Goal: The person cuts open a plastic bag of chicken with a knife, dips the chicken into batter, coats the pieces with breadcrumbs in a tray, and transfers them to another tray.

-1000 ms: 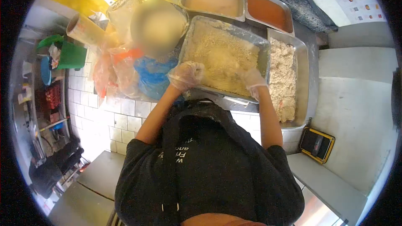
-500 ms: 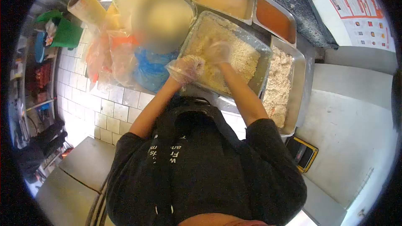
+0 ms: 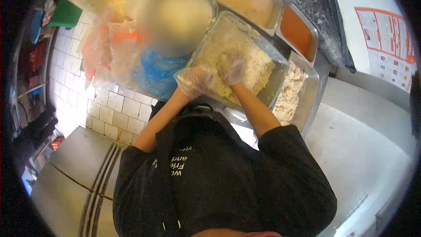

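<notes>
Nearest is the person's black hooded top (image 3: 210,171), with white lettering on the chest. Both hands wear clear plastic gloves. The left hand (image 3: 196,82) is at the near left corner of a deep rectangular tray (image 3: 277,74), fingers curled inward; whether they pinch anything cannot be told. The right hand (image 3: 233,66) is inside the tray, fingers down in the pale crumbly coating (image 3: 258,61); their spread cannot be determined. To the left lie a blue plastic bag (image 3: 160,72) and clear bags (image 3: 123,57); to the right, a metal pan of lumpy breading (image 3: 290,92). Beyond the tray stand a pan of beige liquid (image 3: 245,0) and a smaller pan with orange-red contents (image 3: 296,30), side by side.
</notes>
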Action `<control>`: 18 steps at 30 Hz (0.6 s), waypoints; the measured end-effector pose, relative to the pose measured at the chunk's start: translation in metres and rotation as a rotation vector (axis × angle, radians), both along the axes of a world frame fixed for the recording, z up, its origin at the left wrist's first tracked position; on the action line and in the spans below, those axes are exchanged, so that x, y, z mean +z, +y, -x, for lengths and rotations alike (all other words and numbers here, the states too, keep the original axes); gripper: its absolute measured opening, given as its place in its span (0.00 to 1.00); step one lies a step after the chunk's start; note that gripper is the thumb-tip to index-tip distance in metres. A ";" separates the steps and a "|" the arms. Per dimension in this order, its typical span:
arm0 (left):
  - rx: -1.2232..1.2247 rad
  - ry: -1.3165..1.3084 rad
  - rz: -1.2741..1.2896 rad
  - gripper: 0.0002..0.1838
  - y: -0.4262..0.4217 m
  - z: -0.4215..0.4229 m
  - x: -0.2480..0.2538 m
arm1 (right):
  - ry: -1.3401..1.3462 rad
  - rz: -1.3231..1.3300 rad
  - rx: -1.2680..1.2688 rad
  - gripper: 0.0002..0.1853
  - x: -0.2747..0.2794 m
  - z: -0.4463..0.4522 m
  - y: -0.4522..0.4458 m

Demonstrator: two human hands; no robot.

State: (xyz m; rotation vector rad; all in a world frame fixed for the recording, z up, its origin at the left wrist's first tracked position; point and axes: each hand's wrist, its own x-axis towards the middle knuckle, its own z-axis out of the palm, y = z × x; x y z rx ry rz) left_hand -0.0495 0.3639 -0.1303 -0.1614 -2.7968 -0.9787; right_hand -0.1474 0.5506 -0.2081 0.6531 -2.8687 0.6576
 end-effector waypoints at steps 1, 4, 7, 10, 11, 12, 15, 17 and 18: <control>-0.012 -0.019 -0.011 0.13 -0.001 0.001 0.006 | 0.007 -0.006 -0.014 0.21 -0.001 0.001 0.003; 0.014 -0.076 -0.008 0.15 0.003 0.005 0.008 | -0.111 0.041 -0.016 0.23 -0.004 0.014 0.014; 0.050 -0.240 0.005 0.15 0.002 0.010 0.008 | -0.027 0.124 0.178 0.29 0.009 -0.011 0.024; 0.017 -0.283 -0.014 0.14 0.004 0.011 0.006 | 0.157 -0.250 0.243 0.36 0.024 -0.026 0.020; -0.008 -0.235 -0.033 0.14 0.004 0.009 0.008 | 0.127 -0.231 0.313 0.39 0.009 -0.026 0.028; -0.021 -0.214 -0.022 0.14 0.002 0.012 0.006 | 0.118 -0.207 0.383 0.42 0.006 -0.020 0.026; -0.005 -0.212 -0.046 0.13 0.006 0.013 -0.006 | 0.093 0.046 0.267 0.44 0.020 -0.016 0.017; -0.001 -0.280 -0.021 0.12 0.008 0.012 -0.009 | -0.075 0.085 0.111 0.45 0.053 -0.018 0.011; 0.003 -0.279 -0.021 0.12 0.006 0.011 -0.012 | -0.261 0.118 -0.047 0.46 0.071 -0.019 0.009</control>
